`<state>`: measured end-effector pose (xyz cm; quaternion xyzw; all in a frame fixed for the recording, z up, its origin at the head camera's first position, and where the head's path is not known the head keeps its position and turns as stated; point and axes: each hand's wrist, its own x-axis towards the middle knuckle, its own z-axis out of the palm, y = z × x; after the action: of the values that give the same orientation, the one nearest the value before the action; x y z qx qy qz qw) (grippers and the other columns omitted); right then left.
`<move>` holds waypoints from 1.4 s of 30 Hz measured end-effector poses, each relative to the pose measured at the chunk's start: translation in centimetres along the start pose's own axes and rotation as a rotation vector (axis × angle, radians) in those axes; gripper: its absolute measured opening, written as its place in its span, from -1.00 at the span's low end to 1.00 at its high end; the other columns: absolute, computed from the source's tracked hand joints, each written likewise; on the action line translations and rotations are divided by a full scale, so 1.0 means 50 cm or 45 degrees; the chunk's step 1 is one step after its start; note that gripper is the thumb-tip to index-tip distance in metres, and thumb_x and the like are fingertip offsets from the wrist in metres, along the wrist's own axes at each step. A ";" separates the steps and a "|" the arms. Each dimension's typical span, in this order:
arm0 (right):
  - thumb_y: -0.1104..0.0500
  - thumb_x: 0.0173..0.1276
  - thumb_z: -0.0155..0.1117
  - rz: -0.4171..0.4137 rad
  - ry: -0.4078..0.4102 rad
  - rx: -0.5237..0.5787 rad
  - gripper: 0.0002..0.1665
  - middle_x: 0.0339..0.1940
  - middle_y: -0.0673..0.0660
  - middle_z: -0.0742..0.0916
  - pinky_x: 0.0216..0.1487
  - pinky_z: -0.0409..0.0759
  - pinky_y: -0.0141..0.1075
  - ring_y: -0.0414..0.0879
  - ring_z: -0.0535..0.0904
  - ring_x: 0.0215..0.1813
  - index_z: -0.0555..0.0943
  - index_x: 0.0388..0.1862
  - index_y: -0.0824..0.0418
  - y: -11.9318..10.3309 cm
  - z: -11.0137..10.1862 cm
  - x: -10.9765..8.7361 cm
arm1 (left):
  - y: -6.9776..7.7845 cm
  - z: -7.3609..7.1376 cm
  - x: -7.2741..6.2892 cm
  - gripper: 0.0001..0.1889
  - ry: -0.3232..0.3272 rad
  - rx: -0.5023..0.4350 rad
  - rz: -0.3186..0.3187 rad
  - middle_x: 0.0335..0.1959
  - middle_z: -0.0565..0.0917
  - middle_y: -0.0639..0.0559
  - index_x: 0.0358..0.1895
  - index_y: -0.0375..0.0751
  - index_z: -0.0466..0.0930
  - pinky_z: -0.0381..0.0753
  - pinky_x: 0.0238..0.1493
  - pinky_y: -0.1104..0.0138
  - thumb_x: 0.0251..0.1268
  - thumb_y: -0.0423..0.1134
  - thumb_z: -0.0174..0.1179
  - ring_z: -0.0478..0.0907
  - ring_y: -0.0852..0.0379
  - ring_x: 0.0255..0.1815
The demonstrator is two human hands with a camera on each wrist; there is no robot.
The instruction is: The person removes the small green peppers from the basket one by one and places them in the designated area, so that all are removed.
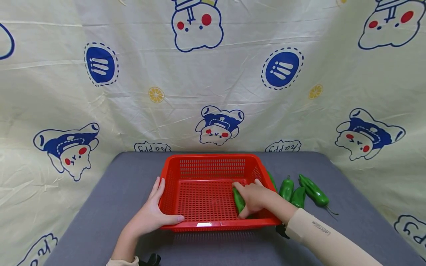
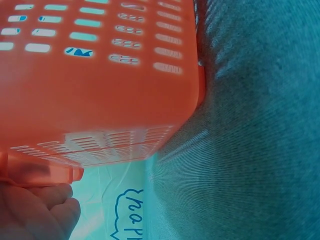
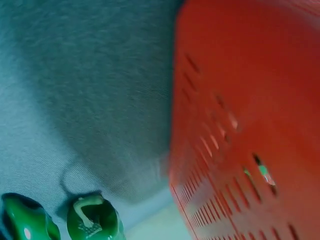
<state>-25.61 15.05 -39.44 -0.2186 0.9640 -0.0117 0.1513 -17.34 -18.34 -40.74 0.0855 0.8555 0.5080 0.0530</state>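
A red plastic basket [image 1: 213, 199] with slotted walls sits on the table. My left hand [image 1: 154, 212] holds its near left corner, the thumb over the front rim and the fingers along the outer left side. In the left wrist view, those fingers [image 2: 60, 210] lie against the rim. Inside the basket, at the right, my right hand [image 1: 256, 197] grips a green pepper [image 1: 238, 200] between thumb and fingers. The hand covers part of this pepper. The right wrist view looks at the basket's outer wall [image 3: 270, 100], with the hand itself out of sight.
Several green peppers lie right of the basket, among them a long one [image 1: 313, 190] with a thin stem and a shorter one [image 1: 286, 188]. A grey cloth covers the table [image 1: 129, 173]. Behind it hangs a pale printed sheet [image 1: 133, 118].
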 end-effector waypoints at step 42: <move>-0.27 -0.03 0.54 0.151 0.183 0.298 0.30 -0.16 0.03 0.62 -0.22 0.24 -0.22 -0.10 0.46 -0.23 -0.01 0.52 0.06 0.285 -0.044 -0.229 | 0.008 0.001 -0.004 0.36 -0.005 0.024 -0.028 0.65 -0.41 0.05 0.63 0.00 -0.31 0.53 0.27 -0.06 -0.15 0.12 0.54 -0.18 -0.23 0.59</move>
<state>-22.39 32.70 -35.35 -0.1407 0.9756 -0.1305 0.1067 -17.10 -18.17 -40.42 0.0775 0.8610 0.4991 0.0596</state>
